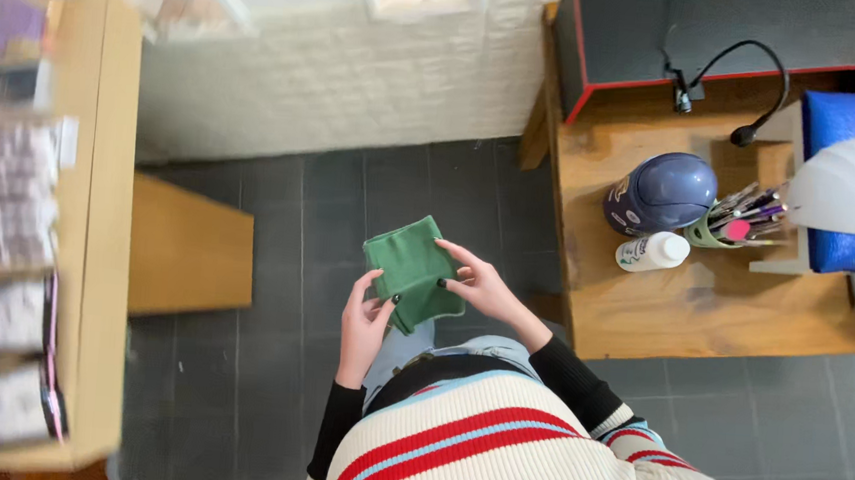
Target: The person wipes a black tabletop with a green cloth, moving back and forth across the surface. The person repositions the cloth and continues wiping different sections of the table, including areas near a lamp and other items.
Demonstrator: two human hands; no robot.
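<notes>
A folded green cloth (411,267) is held in front of my body, above a dark tiled floor. My left hand (363,328) grips its lower left corner, thumb on top. My right hand (480,284) holds its right edge with the fingers curled over the fold. Both sleeves are black, and my striped cream, red and blue sweater fills the bottom of the view.
A wooden table (703,309) on the right carries a dark blue helmet (664,191), a white helmet (853,185), a white bottle (652,252), a cup of pens (740,222) and a blue cushion (842,124). A wooden shelf (96,247) with packaged goods stands at left.
</notes>
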